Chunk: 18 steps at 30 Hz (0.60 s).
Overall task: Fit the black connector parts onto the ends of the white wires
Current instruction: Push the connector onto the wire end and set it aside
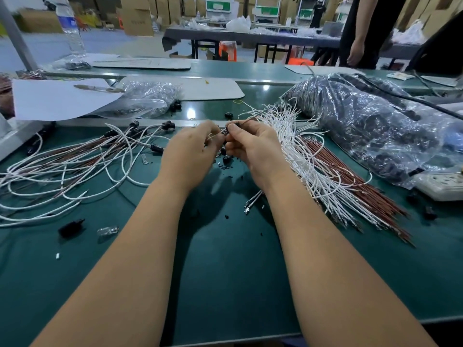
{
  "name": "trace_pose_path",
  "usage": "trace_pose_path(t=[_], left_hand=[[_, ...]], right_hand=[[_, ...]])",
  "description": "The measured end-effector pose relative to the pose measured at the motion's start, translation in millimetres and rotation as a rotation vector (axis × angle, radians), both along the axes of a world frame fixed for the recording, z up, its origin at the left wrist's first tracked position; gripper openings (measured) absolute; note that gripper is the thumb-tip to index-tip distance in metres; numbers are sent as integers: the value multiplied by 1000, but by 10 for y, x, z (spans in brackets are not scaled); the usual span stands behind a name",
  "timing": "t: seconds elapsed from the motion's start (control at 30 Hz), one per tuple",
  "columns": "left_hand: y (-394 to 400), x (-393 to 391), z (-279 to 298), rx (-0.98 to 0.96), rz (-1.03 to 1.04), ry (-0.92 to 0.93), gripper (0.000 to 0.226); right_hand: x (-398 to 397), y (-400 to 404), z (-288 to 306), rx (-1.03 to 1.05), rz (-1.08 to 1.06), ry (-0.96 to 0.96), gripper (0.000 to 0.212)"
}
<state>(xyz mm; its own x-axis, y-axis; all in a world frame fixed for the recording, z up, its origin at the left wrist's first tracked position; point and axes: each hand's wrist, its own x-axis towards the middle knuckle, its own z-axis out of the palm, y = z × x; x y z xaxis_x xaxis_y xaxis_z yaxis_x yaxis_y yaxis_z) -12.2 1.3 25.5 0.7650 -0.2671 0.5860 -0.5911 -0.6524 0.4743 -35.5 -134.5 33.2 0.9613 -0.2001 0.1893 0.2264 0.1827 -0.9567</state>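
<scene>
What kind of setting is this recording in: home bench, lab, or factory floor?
Most likely a factory assembly floor. A green work table carries bundled white wires and a big bag of black parts; stacked cardboard boxes and more long tables stand behind.

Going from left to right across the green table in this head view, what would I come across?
Sheet of white paper → loose wires with black connectors fitted → left hand → right hand, both pinching a small black connector → bundle of white and brown wires → big clear bag of black parts → white power strip.
</scene>
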Motion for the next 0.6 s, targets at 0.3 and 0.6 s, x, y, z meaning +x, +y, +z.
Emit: trace_pose_path(t=[0.3, 0.6], left_hand=[[-12, 17, -46, -101, -48, -39, 14], [54, 58, -78, -145, -14, 38, 9]], right_hand=[[-10, 24, -6, 5, 56, 10, 9], [1, 5, -8, 20, 33, -5, 8]])
